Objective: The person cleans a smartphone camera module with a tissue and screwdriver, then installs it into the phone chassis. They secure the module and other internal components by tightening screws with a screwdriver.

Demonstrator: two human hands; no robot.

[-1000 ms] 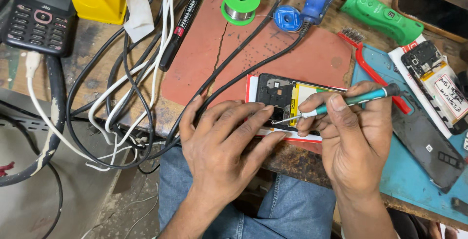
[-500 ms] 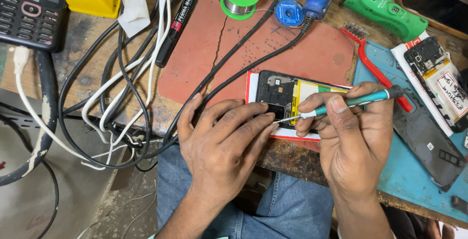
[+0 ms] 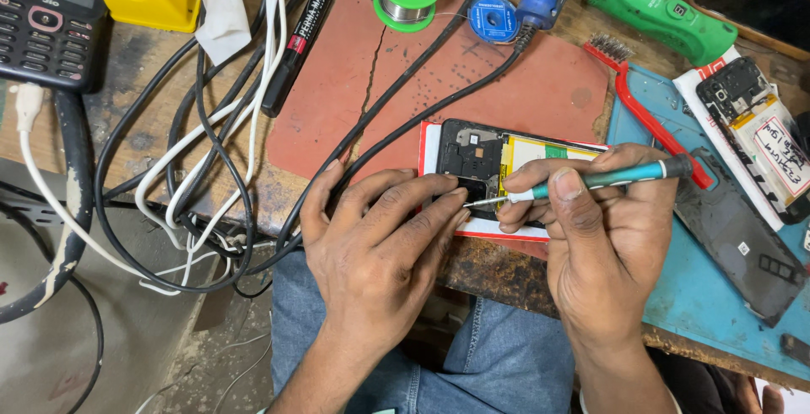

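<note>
Right hand gripping teal screwdriver; left hand flat, perhaps steadying opened phone, yellow-labelled inside.

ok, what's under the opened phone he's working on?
The opened phone lies on a white card with red edge, which rests on a reddish-brown mat. The left hand and right hand cover its near part, so what lies beneath there is hidden.
</note>
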